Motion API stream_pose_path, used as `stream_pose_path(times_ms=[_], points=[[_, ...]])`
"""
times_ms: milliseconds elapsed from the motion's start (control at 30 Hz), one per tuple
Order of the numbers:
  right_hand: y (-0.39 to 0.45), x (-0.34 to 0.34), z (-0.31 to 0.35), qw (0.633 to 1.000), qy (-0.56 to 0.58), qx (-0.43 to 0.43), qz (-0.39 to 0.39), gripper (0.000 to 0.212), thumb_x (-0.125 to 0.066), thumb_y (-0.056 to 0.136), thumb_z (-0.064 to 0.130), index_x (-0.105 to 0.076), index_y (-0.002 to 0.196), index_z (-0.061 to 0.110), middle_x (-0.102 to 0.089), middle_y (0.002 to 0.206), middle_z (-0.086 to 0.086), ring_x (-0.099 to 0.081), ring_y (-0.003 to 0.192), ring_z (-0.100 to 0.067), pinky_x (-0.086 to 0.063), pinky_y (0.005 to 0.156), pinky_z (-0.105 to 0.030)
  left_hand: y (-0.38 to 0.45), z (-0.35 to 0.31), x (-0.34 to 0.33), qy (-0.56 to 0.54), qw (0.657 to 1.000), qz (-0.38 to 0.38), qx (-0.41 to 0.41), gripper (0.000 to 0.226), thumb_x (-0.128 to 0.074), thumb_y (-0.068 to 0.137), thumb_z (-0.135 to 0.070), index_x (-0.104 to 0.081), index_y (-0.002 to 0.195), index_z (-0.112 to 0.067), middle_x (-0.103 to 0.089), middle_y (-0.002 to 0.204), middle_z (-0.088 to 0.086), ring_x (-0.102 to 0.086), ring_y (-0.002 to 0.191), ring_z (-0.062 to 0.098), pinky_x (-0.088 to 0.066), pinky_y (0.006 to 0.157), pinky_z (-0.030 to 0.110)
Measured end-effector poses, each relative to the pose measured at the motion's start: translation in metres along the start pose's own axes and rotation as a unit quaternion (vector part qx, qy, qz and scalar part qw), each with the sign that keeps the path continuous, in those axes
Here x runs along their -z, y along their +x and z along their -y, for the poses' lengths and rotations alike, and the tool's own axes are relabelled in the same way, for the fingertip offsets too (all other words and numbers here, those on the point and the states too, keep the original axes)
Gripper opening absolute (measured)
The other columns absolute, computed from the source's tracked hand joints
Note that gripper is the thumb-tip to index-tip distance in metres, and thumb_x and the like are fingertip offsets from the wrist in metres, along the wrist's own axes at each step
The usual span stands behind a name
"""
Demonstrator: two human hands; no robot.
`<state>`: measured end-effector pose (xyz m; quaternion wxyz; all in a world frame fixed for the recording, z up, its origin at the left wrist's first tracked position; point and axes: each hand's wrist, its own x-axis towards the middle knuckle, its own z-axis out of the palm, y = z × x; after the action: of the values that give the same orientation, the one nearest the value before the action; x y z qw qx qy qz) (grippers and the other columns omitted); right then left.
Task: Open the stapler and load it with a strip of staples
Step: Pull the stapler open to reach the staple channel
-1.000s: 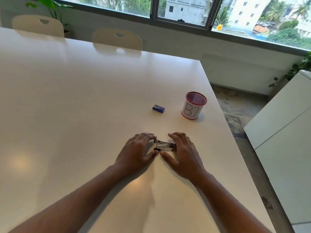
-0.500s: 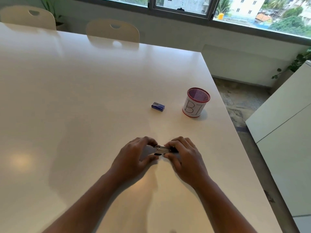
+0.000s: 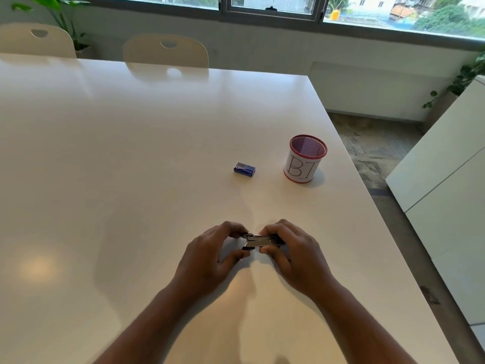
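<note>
You've got the stapler (image 3: 262, 240) pinched between both hands: right hand (image 3: 294, 254) wrapped round its back end, left hand (image 3: 214, 254) fingertips at the front. Looks partly opened. The staple box (image 3: 244, 169) sits untouched further up the table (image 3: 131, 166), so loading's still ahead.

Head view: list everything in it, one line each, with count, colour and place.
stapler: one, silver and black, near table edge, held between both hands
staple box: one, blue, mid-table, left of the cup
mesh cup: one, red with white label, right side of table
table: one, white, fills the view
chairs: two, cream, far side
plants: two, green, far left and right
cabinet: one, white, right
left hand: one, grips the stapler's left end
right hand: one, grips its right end
</note>
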<state>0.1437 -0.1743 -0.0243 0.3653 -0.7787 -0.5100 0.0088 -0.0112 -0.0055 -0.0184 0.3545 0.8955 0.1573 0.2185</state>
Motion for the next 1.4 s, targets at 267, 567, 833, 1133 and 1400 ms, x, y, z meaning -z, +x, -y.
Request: stream_pose_path(times_ms=[267,567,833,1133,1400], points=[[0.000,0.002,0.000,1.000,0.004,0.004,0.001,0.017,-0.065,0.096,0.037,-0.064,0.112,0.032,-0.065,0.103,0.020,-0.062,0.086,-0.004,-0.057,0.073,-0.032,0.001,0.001,0.001,-0.010,1.000,0.000,-0.007,0.029,-0.072,0.085,-0.045,-0.064,0.113,-0.040,-0.072,0.100,-0.024,-0.068,0.091,-0.004,-0.051,0.075,0.018],[-0.001,0.001,-0.001,1.000,-0.006,0.011,0.005,0.017,-0.064,0.098,0.038,-0.062,0.114,0.035,-0.067,0.107,0.020,-0.064,0.092,-0.005,-0.058,0.077,-0.035,0.003,-0.004,0.001,-0.024,0.999,-0.013,-0.037,0.023,-0.072,0.087,-0.038,-0.069,0.106,-0.026,-0.059,0.094,-0.037,-0.059,0.093,-0.017,-0.056,0.095,0.053],[-0.002,0.002,-0.001,1.000,0.005,0.011,0.021,0.020,-0.058,0.099,0.040,-0.063,0.117,0.032,-0.068,0.108,0.018,-0.064,0.094,-0.007,-0.058,0.080,-0.039,0.000,-0.006,0.002,-0.013,0.998,-0.013,-0.059,0.027,-0.071,0.090,-0.045,-0.064,0.108,-0.027,-0.065,0.097,-0.027,-0.063,0.094,-0.010,-0.049,0.110,0.053],[0.002,0.008,-0.005,0.971,0.232,-0.011,0.055,0.030,-0.063,0.101,0.046,-0.069,0.113,0.020,-0.071,0.103,0.008,-0.068,0.095,-0.022,-0.056,0.081,-0.046,-0.007,-0.029,-0.013,-0.114,0.982,-0.122,-0.090,0.028,-0.081,0.084,-0.036,-0.069,0.101,-0.018,-0.072,0.091,-0.013,-0.070,0.082,0.004,-0.056,0.074,0.020],[0.002,0.012,-0.009,0.923,0.377,-0.047,0.071,0.027,-0.065,0.102,0.021,-0.064,0.128,0.016,-0.068,0.124,-0.017,-0.063,0.120,-0.040,-0.052,0.101,-0.055,-0.004,-0.052,-0.038,-0.154,0.957,-0.222,-0.102,0.037,-0.091,0.075,-0.018,-0.074,0.106,-0.008,-0.070,0.098,-0.001,-0.070,0.087,0.013,-0.059,0.076,0.026]])
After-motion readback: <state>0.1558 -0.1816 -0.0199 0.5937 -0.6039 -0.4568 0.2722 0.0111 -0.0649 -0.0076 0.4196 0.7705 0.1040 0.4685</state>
